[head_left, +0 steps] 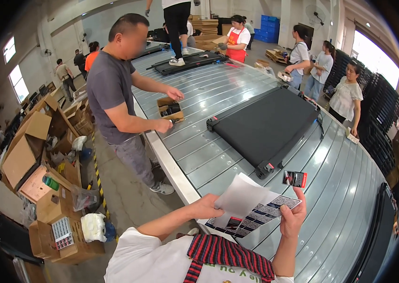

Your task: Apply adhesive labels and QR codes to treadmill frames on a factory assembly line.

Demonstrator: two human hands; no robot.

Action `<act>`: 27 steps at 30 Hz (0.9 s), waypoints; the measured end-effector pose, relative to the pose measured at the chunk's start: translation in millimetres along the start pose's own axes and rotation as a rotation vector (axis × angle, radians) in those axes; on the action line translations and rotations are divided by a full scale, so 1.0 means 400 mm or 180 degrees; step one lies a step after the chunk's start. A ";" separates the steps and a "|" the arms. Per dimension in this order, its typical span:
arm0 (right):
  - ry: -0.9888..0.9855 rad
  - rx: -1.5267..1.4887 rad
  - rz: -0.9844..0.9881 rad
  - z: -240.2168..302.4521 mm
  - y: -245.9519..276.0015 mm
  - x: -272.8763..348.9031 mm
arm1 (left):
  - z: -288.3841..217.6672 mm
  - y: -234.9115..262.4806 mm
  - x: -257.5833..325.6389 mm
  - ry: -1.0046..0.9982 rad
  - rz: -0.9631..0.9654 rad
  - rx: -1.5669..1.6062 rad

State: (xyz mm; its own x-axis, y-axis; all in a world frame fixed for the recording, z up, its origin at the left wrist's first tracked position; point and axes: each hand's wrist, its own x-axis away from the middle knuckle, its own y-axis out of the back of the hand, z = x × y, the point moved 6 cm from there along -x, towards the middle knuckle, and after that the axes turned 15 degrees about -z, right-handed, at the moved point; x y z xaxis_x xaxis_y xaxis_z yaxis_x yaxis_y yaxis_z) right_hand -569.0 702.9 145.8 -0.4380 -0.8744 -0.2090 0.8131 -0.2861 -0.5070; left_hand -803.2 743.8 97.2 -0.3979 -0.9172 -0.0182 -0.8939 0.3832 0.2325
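Our left grip (pixel 206 206) was closed on the left edge of the page (pixel 243 195), at nine o'clock from its middle; our right grip (pixel 293 217) pinched the sheet (pixel 270 214) at three o'clock, thumb on its printed face. At two o'clock from the sheet's middle, by our raised right index fingertip, stood the label (pixel 294 178), black with a red edge; we could not tell whether it clung there or was nipped from behind.

The sheet hung tilted above the worktop (pixel 341 188), with the page curling over its upper left. Whether the two were joined we could not see. We judged both very light and limp, easy to crease and apt to slide on each other, so opposite edges, at nine and three, seemed the best hold, pulled just taut. We took the label for stiffer than the page, perhaps sticky behind, and best held by its rim so that its face stayed clean.

Towards twelve o'clock lay the panel (pixel 275 125), flat and dark; at eleven, farther off, sat the box (pixel 178 114).
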 end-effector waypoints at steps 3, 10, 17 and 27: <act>-0.0062 0.0171 0.0037 -0.006 0.006 0.004 | 0.036 -0.013 0.019 0.0197 0.0027 -0.0252; 0.0768 0.1220 0.0226 0.116 0.022 -0.011 | -0.005 -0.045 0.050 0.0021 0.0111 -0.0805; 0.1310 0.1867 0.0675 0.134 -0.023 0.061 | -0.009 -0.104 0.105 0.0066 0.0219 -0.0697; 0.1052 0.1582 0.0514 0.112 -0.016 0.056 | 0.045 -0.134 0.133 0.0314 0.0361 -0.0531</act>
State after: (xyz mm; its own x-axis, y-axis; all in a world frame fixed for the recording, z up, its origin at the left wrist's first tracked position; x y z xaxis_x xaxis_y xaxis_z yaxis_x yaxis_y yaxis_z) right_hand -566.8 667.5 181.9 -0.3255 -0.7769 -0.5390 0.9256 -0.3783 -0.0138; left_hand -780.1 676.5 66.1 -0.4646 -0.8786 0.1105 -0.7947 0.4688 0.3855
